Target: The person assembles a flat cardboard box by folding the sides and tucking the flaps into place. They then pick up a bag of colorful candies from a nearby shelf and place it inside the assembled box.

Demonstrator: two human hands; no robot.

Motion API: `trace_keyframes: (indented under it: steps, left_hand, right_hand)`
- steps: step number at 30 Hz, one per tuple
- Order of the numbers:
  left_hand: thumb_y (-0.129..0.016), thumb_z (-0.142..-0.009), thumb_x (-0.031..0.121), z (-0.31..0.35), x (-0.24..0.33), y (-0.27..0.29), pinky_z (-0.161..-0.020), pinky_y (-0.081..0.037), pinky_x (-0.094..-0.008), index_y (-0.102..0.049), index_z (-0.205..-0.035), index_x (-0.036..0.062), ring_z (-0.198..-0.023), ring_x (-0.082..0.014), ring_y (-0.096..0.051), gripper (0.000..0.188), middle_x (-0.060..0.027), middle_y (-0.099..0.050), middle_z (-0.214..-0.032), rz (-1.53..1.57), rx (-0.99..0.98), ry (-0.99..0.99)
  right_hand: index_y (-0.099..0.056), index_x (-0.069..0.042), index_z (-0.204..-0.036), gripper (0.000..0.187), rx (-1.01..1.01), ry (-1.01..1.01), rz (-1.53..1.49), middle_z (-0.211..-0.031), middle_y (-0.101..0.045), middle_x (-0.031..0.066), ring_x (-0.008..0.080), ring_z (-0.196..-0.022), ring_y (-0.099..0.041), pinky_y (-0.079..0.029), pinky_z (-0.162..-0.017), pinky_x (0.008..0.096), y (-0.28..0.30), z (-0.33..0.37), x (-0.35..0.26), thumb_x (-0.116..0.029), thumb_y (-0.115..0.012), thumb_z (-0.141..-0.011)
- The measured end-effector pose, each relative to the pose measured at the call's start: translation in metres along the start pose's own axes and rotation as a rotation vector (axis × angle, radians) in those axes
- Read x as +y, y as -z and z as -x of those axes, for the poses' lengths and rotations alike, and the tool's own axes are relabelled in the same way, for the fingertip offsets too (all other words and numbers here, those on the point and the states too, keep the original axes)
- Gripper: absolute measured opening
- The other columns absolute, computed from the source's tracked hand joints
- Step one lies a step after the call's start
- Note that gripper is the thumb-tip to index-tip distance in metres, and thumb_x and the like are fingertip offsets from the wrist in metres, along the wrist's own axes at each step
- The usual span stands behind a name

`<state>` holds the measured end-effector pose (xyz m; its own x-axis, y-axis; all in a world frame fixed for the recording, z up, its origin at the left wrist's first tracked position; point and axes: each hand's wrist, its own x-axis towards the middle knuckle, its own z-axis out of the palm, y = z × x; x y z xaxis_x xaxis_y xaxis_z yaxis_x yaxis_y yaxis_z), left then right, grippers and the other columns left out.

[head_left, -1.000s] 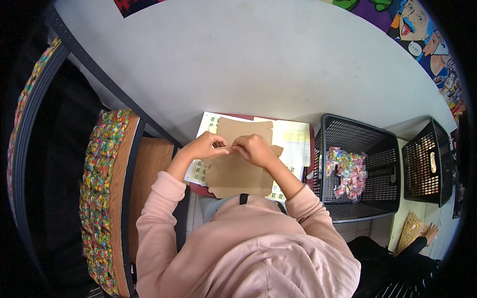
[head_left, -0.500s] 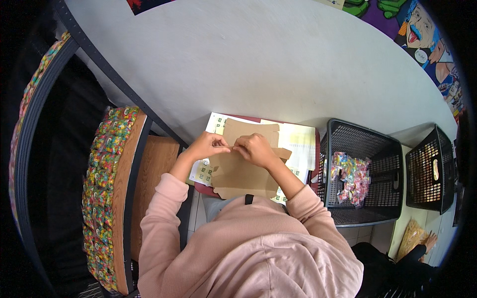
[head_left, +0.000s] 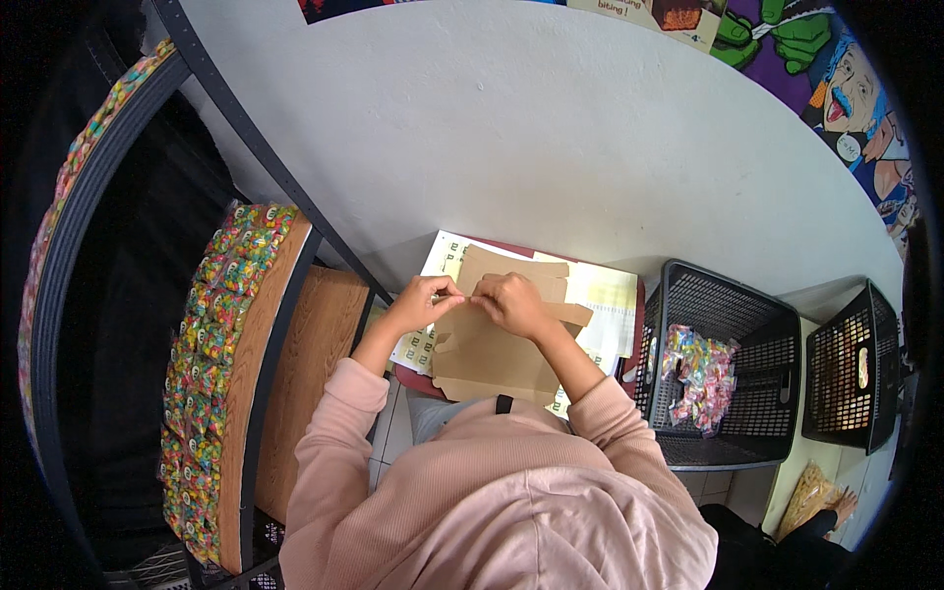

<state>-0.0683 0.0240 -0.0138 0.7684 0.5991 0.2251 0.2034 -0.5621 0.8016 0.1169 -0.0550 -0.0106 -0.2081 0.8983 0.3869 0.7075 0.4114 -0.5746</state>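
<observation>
An unfolded brown cardboard box blank (head_left: 500, 359) lies in front of my body, with its flaps spread. Above its middle, my left hand (head_left: 425, 303) and my right hand (head_left: 515, 305) meet almost fingertip to fingertip. Both are closed in a pinch. Whatever sits between the fingers is too small to make out; it may be an edge of the cardboard. Under the blank lie white and yellowish printed sheets (head_left: 612, 297) on a dark red surface (head_left: 637, 329).
A black plastic crate (head_left: 728, 285) holding small wrapped candies (head_left: 700, 379) stands at right, beside another black crate (head_left: 851, 369). Left is a rack with bagged colourful candies (head_left: 211, 364) and a wooden shelf (head_left: 320, 364). Another person's hand (head_left: 844, 503) touches a yellowish bag (head_left: 808, 500).
The whole view has shifted slightly, so the scene appears a little lower. My hands stay pinched together over the cardboard, with fingertips slightly rearranged.
</observation>
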Motion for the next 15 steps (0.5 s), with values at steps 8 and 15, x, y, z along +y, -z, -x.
trace_keyframes:
  steps: [8, 15]
  left_hand:
    - [-0.067, -0.074, 0.013, -0.004, 0.003, 0.001, -0.056, -0.042, -0.0302, -0.057, -0.072, 0.0, -0.062, -0.0186, -0.056, 0.017, -0.0103, -0.06, -0.068, -0.047, -0.084, 0.013]
    - [-0.067, -0.074, 0.012, -0.002, -0.002, 0.007, -0.061, -0.044, -0.0298, -0.058, -0.073, -0.0012, -0.064, -0.0179, -0.058, 0.016, -0.0101, -0.063, -0.071, -0.055, -0.093, 0.005]
  right_hand:
    - [-0.062, -0.005, -0.079, 0.012, -0.073, 0.011, 0.001, -0.075, -0.062, 0.0111, 0.0313, -0.067, -0.058, -0.046, -0.063, 0.0394, 0.008, 0.0, 0.0, -0.015, -0.059, -0.074]
    - [-0.065, -0.005, -0.079, 0.016, -0.178, -0.109, 0.146, -0.077, -0.062, 0.0121, 0.0312, -0.071, -0.058, -0.047, -0.066, 0.0384, 0.045, 0.036, 0.015, -0.019, -0.057, -0.079]
